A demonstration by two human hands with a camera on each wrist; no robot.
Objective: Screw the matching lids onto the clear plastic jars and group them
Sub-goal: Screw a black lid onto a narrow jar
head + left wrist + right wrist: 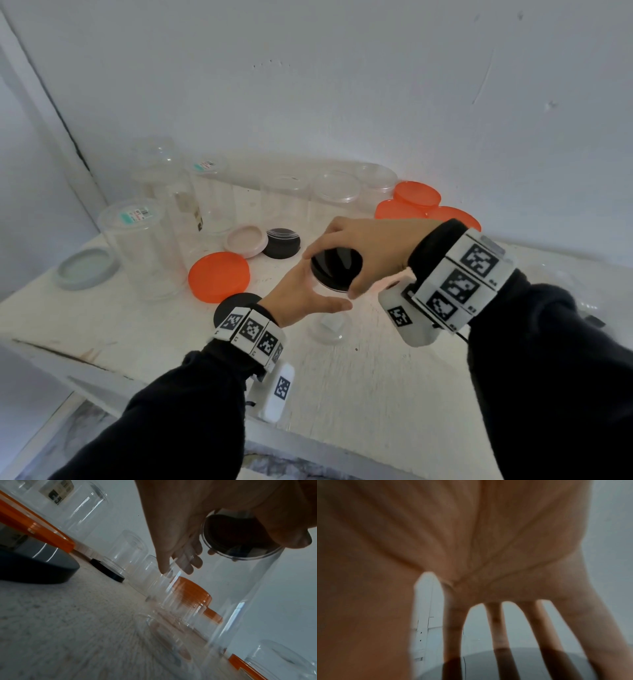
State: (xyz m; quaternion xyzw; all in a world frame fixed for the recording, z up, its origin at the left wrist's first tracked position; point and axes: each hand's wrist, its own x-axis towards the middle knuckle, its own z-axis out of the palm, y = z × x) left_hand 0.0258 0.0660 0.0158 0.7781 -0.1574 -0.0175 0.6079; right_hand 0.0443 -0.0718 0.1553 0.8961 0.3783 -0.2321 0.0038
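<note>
Two hands on one jar (329, 318): left hand (301, 294) cupping its side, fingers relaxed; right hand (366, 246) gripping black lid (337, 267) from above.

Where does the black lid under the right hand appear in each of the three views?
Head: the black lid sits just right of centre on the clear jar, with the right hand over it.
Left wrist: upper right, seen from below at the jar's top.
Right wrist: probably the grey curved surface at the bottom, behind the fingers; too blurred for certainty.
Shared landmark: the right hand's fingers on the lid.
</note>
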